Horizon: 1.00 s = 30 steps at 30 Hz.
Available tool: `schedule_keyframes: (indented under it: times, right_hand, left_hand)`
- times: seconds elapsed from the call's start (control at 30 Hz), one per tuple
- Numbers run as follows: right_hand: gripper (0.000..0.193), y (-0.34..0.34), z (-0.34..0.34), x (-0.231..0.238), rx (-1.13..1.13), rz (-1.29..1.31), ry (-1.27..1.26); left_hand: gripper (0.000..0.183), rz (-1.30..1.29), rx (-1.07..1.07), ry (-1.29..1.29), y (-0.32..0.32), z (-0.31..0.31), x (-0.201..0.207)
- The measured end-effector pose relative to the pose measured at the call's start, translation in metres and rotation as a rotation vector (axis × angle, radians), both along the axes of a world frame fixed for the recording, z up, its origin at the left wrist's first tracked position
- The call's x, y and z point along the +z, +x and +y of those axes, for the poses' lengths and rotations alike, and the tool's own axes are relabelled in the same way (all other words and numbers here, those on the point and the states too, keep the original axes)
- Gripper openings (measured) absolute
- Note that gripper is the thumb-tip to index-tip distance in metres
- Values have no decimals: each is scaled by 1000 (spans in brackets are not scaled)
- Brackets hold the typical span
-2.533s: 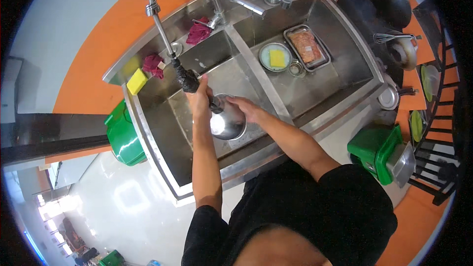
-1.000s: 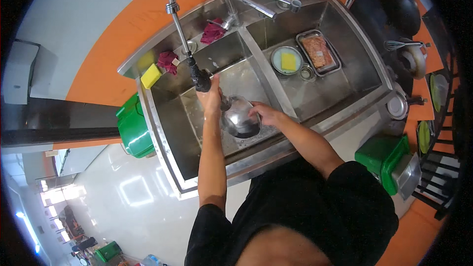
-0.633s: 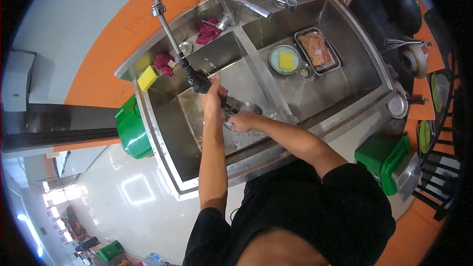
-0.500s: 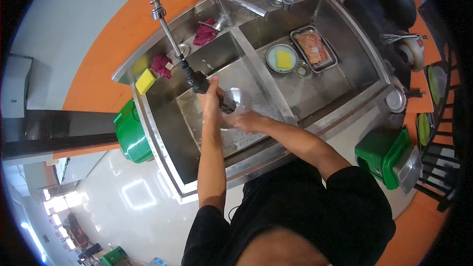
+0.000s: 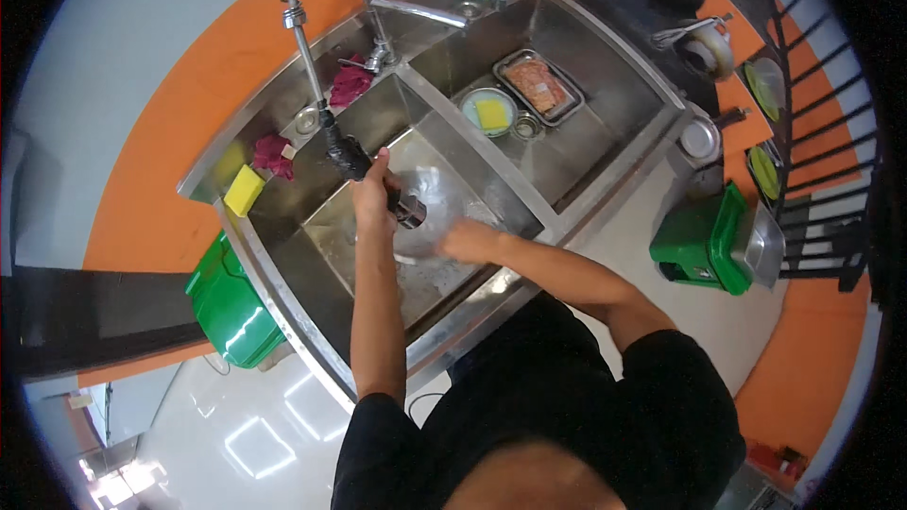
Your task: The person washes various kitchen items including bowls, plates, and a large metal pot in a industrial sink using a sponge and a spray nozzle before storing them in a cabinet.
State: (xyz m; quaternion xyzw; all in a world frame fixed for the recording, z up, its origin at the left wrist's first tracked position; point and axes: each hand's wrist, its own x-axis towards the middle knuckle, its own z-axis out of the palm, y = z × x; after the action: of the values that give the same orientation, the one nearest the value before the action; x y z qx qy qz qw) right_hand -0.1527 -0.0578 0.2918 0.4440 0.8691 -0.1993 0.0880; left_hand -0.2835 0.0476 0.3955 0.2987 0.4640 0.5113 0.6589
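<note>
My left hand (image 5: 373, 196) is wrapped around the black spray head (image 5: 408, 211) of a hose tap, above the left basin of a steel sink (image 5: 326, 231). The spray head points down and to the right. Below it shows a pale, shiny round thing (image 5: 430, 191), perhaps a plate or bowl, smeared by water and motion. Close to its right edge is my right hand (image 5: 470, 242), its fingers blurred. Whether they grip the round thing, I cannot make out.
In the right basin are a bowl with a yellow sponge (image 5: 491, 114), a small round dish (image 5: 527, 125) and a tray of packed meat (image 5: 540, 87). Dark red cloths (image 5: 350, 84) and another yellow sponge (image 5: 244, 191) lie on the sink's back ledge. Green bins (image 5: 236, 307) flank the sink.
The view has shifted, so the sink sits further left. My left hand still holds the spray head; my right hand has moved slightly away from the nozzle, toward the near side.
</note>
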Motion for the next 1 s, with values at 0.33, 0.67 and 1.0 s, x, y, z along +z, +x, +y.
schedule_keyframes:
  times: [0.33,0.67,1.0]
  right_hand:
    - [20,-13,-14,6,-332,748,289]
    - [19,-26,-25,20,-1280,1702,-490]
    - [57,15,-38,20,-979,830,32]
  left_hand:
    - [32,74,-85,84,-13,14,4]
    - [69,18,-761,-227,-113,13,-85]
    - [39,367,-184,-236,-141,-44,-61]
